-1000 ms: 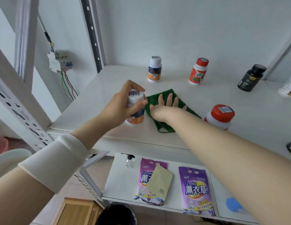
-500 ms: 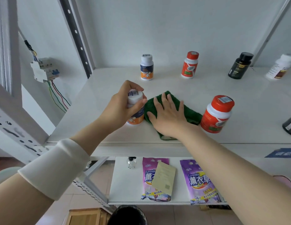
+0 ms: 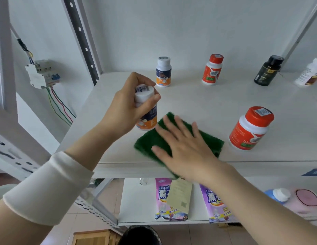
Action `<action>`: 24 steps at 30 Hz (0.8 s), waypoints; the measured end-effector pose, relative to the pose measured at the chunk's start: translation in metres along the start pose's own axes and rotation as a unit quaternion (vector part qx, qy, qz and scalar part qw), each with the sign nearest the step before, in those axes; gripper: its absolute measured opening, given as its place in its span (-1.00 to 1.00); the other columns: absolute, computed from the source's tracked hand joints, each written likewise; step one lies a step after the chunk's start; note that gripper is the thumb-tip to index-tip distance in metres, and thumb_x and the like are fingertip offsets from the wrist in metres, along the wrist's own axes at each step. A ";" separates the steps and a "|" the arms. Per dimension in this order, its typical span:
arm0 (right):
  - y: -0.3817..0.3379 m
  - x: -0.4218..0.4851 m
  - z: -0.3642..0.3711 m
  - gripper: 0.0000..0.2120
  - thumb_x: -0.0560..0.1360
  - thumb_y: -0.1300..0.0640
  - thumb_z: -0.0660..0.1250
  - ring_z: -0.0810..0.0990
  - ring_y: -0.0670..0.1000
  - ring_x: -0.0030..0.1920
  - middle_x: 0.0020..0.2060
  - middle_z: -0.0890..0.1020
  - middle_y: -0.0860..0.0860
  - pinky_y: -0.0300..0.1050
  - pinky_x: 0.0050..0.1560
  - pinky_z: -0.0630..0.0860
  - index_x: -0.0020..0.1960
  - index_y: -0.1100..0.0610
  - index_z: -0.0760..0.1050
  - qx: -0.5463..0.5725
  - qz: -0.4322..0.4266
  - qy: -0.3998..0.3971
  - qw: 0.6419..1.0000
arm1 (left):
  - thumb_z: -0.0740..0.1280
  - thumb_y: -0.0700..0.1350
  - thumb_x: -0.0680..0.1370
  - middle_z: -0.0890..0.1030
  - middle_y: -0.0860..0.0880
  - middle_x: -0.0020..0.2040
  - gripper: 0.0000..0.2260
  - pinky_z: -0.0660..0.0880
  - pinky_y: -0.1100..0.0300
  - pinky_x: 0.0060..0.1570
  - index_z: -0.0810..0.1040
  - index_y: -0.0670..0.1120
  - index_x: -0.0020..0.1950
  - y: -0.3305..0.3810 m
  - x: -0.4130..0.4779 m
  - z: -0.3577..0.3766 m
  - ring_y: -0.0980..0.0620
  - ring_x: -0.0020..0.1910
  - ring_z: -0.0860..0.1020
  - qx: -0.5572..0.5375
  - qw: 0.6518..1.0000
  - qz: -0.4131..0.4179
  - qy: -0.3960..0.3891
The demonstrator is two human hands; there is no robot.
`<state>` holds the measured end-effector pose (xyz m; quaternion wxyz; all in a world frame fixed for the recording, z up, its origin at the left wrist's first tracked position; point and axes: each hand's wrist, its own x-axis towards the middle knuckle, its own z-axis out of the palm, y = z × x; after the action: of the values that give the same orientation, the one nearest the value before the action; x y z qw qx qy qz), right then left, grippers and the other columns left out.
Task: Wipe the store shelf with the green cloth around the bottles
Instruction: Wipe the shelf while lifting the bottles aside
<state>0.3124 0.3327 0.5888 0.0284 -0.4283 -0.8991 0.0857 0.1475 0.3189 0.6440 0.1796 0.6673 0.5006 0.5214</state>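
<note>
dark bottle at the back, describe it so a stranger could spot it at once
On the white upper shelf, follow the bottles along the back wall. The dark bottle is third from the left, between a red-capped bottle and a white bottle at the right edge. Only it in that row is black, cap included.

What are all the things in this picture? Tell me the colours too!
shelf: one, white, under the bottles.
green cloth: one, dark green, shelf front edge.
held bottle: one, white cap, orange label, left of cloth.
white-capped bottle: one, blue-orange label, shelf back.
small red-capped bottle: one, red-white, shelf back.
big red-capped bottle: one, red-white, right of cloth.
black bottle: one, black, back right.
white bottle: one, white, far right edge.
lavender bags: two, purple, lower shelf.
breaker box: one, white, left wall.
left hand: one, grips held bottle.
right hand: one, flat on cloth.
</note>
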 end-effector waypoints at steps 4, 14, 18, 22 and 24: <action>0.022 0.055 -0.012 -0.39 0.52 -0.27 -0.21 -0.34 0.13 0.47 0.49 -0.26 0.03 0.32 0.39 -0.32 0.49 -0.06 -0.23 -0.013 0.142 -0.035 0.989 | 0.31 0.00 0.47 0.62 0.14 -0.11 -0.85 0.58 0.06 0.01 0.36 0.17 -0.06 -0.006 0.003 -0.014 0.00 -0.06 0.61 0.002 1.000 -0.014 0.016; -0.067 0.017 0.015 -0.42 0.54 -0.22 -0.17 -0.28 0.11 0.48 0.51 -0.17 0.01 0.25 0.41 -0.32 0.49 -0.05 -0.13 0.003 -0.075 0.017 0.997 | 0.28 0.10 0.44 0.60 0.00 0.01 -0.85 0.55 -0.05 0.06 0.34 0.20 -0.06 -0.007 0.008 -0.035 -0.02 0.01 0.60 0.036 0.998 -0.015 0.045; -0.024 0.009 0.005 -0.39 0.47 -0.31 -0.18 -0.28 -0.02 0.48 0.50 -0.22 -0.11 0.16 0.43 -0.33 0.47 -0.16 -0.16 -0.014 -0.014 0.006 1.000 | 0.28 0.09 0.44 0.62 0.03 -0.04 -0.87 0.52 -0.11 0.09 0.34 0.23 -0.07 -0.011 0.003 -0.036 -0.07 0.05 0.57 0.048 0.998 -0.021 0.040; 0.016 0.056 -0.014 -0.40 0.52 -0.27 -0.20 -0.31 0.08 0.48 0.50 -0.25 -0.03 0.25 0.42 -0.30 0.48 -0.09 -0.22 -0.010 0.167 -0.043 0.985 | 0.29 0.02 0.47 0.61 0.05 -0.05 -0.85 0.56 0.04 0.04 0.34 0.20 -0.06 -0.013 -0.001 -0.046 0.04 -0.02 0.60 0.040 0.998 -0.020 0.040; 0.008 0.083 -0.013 -0.41 0.54 -0.24 -0.21 -0.33 0.15 0.47 0.50 -0.26 0.04 0.31 0.39 -0.31 0.49 -0.04 -0.25 -0.013 0.197 -0.048 0.979 | 0.29 0.01 0.48 0.61 0.11 -0.07 -0.85 0.58 0.11 0.01 0.33 0.19 -0.06 -0.013 -0.002 -0.053 0.06 -0.04 0.61 0.039 0.998 -0.021 0.047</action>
<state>0.2679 0.4038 0.5988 -0.0378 -0.5926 -0.7985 0.0987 0.0948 0.3081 0.6538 0.1408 0.6383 0.5419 0.5284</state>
